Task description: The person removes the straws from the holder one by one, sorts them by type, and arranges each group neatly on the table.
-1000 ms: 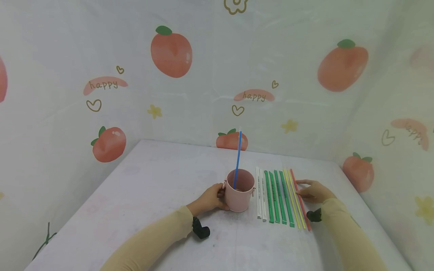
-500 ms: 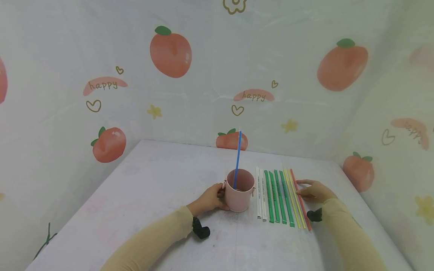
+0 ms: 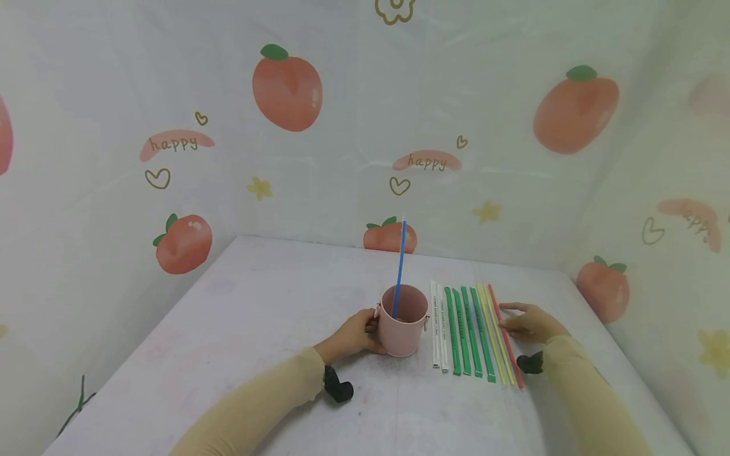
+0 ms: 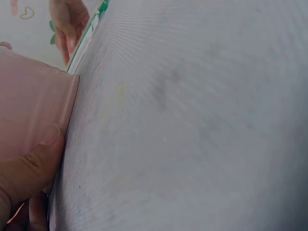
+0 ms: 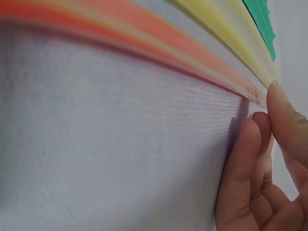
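Note:
My left hand [image 3: 356,332] holds a pink bucket [image 3: 402,335] with small side handles by its left side. In the left wrist view the thumb presses low on the bucket's wall; the other fingers are mostly hidden. A blue straw [image 3: 401,259] with a clear tip stands leaning in the bucket. On the table to the right, my right hand [image 3: 533,323] rests beside a red straw [image 3: 512,358], index finger stretched out. Seen from the right wrist, the thumb is at the end of the red straw [image 5: 159,43], with the other fingers loosely bent beside it.
Left of the red straw lie two yellow straws [image 3: 504,354], several green wrapped straws [image 3: 486,354] and two white wrapped straws [image 3: 436,354], side by side. A white table [image 3: 285,285] carries everything. Patterned curtains [image 3: 342,126] hang behind and at both sides.
Almost nothing moves. My right hand shifts very slightly to the right beside the red straw, while my left hand stays on the bucket.

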